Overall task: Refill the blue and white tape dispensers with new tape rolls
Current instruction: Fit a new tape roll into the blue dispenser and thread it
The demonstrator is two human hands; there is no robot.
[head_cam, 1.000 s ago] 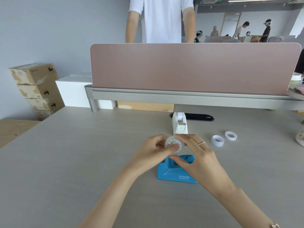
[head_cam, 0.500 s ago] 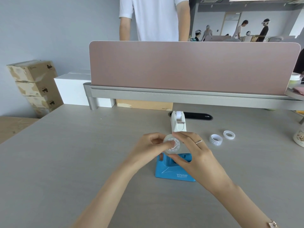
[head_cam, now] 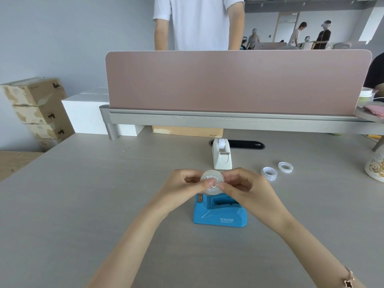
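Note:
A clear tape roll (head_cam: 212,185) hangs just above the blue dispenser (head_cam: 220,214), whose roll slot shows empty. My left hand (head_cam: 182,189) pinches the roll from the left, thumb at its core. My right hand (head_cam: 245,189) grips it from the right with curled fingers. The white dispenser (head_cam: 221,156) stands upright behind them and holds a white roll. Two small tape rings lie on the desk at the right: the nearer ring (head_cam: 269,173) and the farther ring (head_cam: 285,167).
A pink divider panel (head_cam: 236,82) on a grey rail closes the desk's far side; a person in a white shirt (head_cam: 199,23) stands behind it. A black cable slot (head_cam: 247,144) lies behind the white dispenser. A patterned cup (head_cam: 376,169) stands at the right edge. Cardboard boxes (head_cam: 39,109) are stacked at left.
Both hands stay on the tape roll above the blue dispenser. My right fingers have curled in closer to the roll's core, and the roll has tilted slightly.

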